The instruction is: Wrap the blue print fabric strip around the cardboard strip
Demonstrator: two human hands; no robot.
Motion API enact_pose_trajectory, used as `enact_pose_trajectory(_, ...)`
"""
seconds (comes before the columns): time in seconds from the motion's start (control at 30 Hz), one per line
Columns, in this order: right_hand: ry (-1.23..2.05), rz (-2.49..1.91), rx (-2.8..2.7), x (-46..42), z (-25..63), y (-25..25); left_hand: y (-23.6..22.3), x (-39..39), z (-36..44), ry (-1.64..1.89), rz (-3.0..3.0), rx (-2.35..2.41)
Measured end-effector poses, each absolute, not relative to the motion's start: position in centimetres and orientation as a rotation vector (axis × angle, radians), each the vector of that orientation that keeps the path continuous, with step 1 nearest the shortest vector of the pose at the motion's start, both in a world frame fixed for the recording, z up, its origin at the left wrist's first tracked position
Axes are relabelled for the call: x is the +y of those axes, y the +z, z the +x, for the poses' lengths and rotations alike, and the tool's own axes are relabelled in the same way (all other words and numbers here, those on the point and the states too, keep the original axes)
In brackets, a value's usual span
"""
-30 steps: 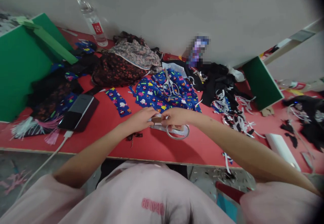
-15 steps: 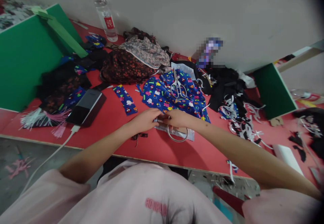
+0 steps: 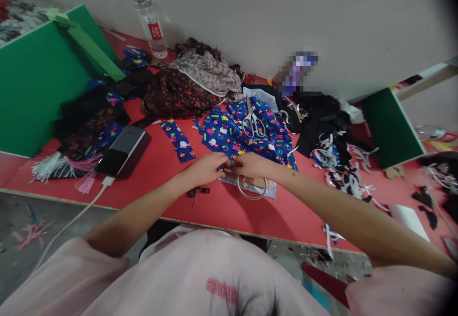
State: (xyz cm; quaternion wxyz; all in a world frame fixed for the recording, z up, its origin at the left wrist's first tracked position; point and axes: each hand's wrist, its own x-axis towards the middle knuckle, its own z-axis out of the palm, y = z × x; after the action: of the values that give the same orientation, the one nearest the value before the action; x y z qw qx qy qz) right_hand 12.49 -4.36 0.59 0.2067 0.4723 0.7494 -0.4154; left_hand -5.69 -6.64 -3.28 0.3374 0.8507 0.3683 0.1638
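Note:
My left hand (image 3: 204, 168) and my right hand (image 3: 253, 166) meet over the red table (image 3: 150, 168), fingers pinched together on a small piece I cannot make out between them. Just below my right hand lies a clear ring of tape (image 3: 251, 188) on a pale scrap. Behind the hands spreads a blue cartoon-print cloth (image 3: 229, 135) with scissors (image 3: 253, 121) lying on it. A narrow strip of the same blue print (image 3: 178, 140) lies to the left.
A dark power bank (image 3: 123, 150) with a white cable sits at the left, near tassels (image 3: 60, 168). Green boards (image 3: 32, 77) stand left and right. A water bottle (image 3: 148, 18) stands by the wall. Dark floral fabric (image 3: 179, 94) and black-and-white scraps (image 3: 336, 163) lie about.
My hands have drawn closer together, and the brown piece seen between them a second ago is now hidden. The view shifted slightly; nothing else on the table moved.

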Motion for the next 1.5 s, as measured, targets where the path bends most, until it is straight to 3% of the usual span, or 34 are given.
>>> enact_pose_trajectory(1.5, -0.824, 1.317, 2.196, -5.3, 11.6, -0.3, -2.8, -6.6, -5.8, 0.303, 2.435, 0.911)
